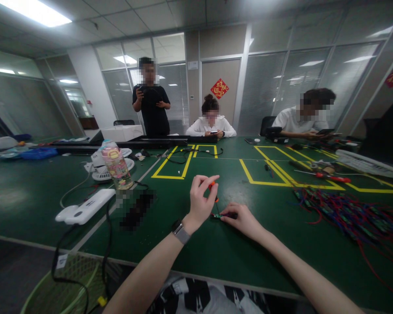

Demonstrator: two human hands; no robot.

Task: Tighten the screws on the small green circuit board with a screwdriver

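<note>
My left hand (pixel 201 198), a watch on its wrist, is closed in a pinch on a slim tool with orange parts (pixel 216 200). Its thin dark shaft points down at a small green circuit board (pixel 215 215); whether the tip touches the board I cannot tell. The fingers of my right hand (pixel 239 218) grip that board by its right end, low over the green table. Part of the board and any wires on it are hidden under those fingers. To the right lies a tangled heap of similar boards with red and blue wires (pixel 350 213).
Left of my hands are a clear bottle (pixel 116 165), a white fan (pixel 100 172), a white device (pixel 90 207) and black cables. Yellow tape (pixel 168 176) marks the green table (pixel 190 244). Red-handled tools (pixel 334 177) lie right. A green basket (pixel 65 283) sits below the edge. Three people are opposite.
</note>
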